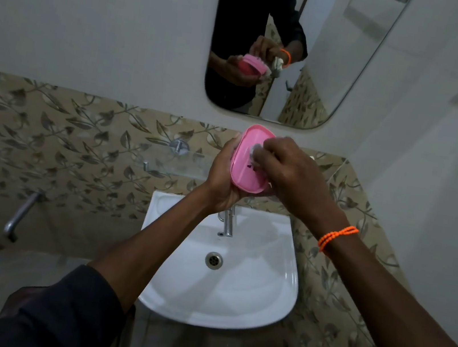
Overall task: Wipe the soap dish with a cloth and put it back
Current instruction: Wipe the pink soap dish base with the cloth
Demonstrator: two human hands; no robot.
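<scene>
Sleeves: dark fabric on the left forearm (62,309) lies closest to the camera, below and left of the sink; the right forearm comes in from below and right of it.
Sink: white basin (249,305) fixed to the wall, with a round metal drain (214,260) in its bowl and a chrome tap (228,223) at its back edge.
Soap dish: pink oval soap dish (249,161) held up in the air above the back of the sink, just over the tap, tilted so that its long side runs up and down.
Left hand: left hand (222,177) wrapped around the left side and lower end of the soap dish, fingers closed on it from behind.
Right hand: right hand (293,177) curled over the right side of the soap dish, fingers bunched on a small pale cloth (254,155) and pressing it against the face of the dish.
Wristband: orange beaded band (337,238) on the right wrist, above and right of the sink.
Mirror: wall mirror (328,69) well above the sink, reflecting both hands, the pink dish and the cloth.
Shelf: glass shelf (175,164) on a chrome bracket, above and left of the sink, just left of the left hand.
Wall: leaf-patterned tiles (63,132) behind and around the sink, plain pale wall higher up.
Pipe: metal spout (18,215) low on the tiles, well left of the sink.
</scene>
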